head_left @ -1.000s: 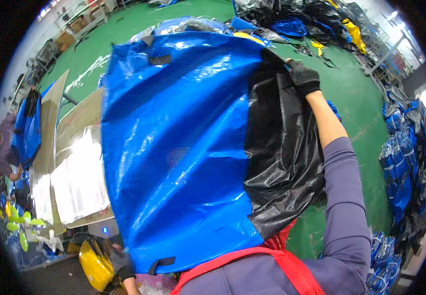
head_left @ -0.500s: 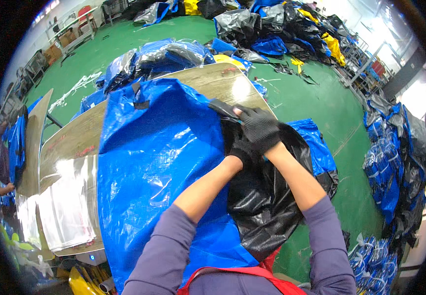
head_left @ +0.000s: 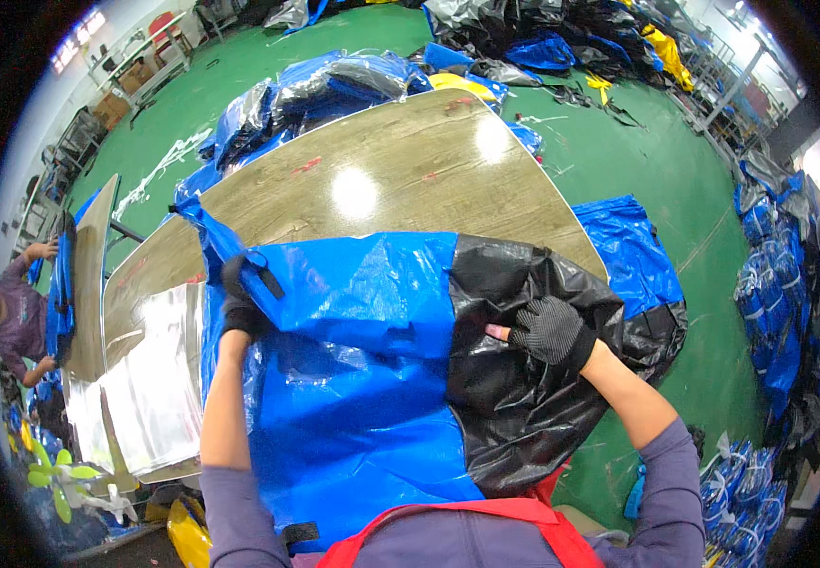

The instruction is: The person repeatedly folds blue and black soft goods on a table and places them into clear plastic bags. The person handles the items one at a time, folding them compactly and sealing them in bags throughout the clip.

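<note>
A glossy blue and black tarpaulin (head_left: 362,379) lies over the near part of the wood-patterned table and reaches down to my body. Its blue part is at the left, and its black part is at the right. My left hand (head_left: 242,298), in a dark glove, is closed on a gathered blue fold beside a short black strap. On the black part rests my right hand (head_left: 554,331), in a ribbed grey-black glove with a bare thumb tip. Its fingers are curled against the material, pinching it.
Clear plastic sheets (head_left: 159,379) cover the left of the table (head_left: 400,161). More blue and black tarpaulin (head_left: 623,251) lies past its right edge. Piles (head_left: 325,85) lie beyond it. Tied blue bundles (head_left: 769,293) stand at right. Another person (head_left: 22,312) works at far left.
My hands were together at the black part's far edge; now they are apart. The left has moved left onto the blue fold. The tarpaulin's far edge has come nearer, baring more table.
</note>
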`<move>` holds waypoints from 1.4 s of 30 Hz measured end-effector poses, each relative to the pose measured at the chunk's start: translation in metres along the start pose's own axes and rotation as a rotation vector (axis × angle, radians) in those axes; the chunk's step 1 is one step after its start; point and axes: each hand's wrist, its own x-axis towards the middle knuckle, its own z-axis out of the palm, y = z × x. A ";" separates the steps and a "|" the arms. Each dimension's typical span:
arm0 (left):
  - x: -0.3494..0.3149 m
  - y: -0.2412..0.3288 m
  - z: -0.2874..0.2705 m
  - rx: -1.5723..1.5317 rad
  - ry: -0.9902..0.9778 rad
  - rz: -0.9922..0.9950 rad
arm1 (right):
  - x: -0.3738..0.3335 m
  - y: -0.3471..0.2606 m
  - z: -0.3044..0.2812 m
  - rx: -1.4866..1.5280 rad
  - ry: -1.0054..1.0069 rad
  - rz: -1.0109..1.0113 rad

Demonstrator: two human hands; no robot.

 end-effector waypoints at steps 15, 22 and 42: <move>-0.004 0.063 -0.089 0.757 -0.491 0.136 | 0.063 0.005 -0.055 0.072 0.406 0.291; -0.057 0.001 -0.076 0.348 -0.531 -0.148 | 0.050 -0.011 0.034 -0.009 -0.020 0.306; 0.009 0.023 -0.071 0.130 -0.231 0.100 | 0.041 0.022 0.030 0.154 0.165 0.506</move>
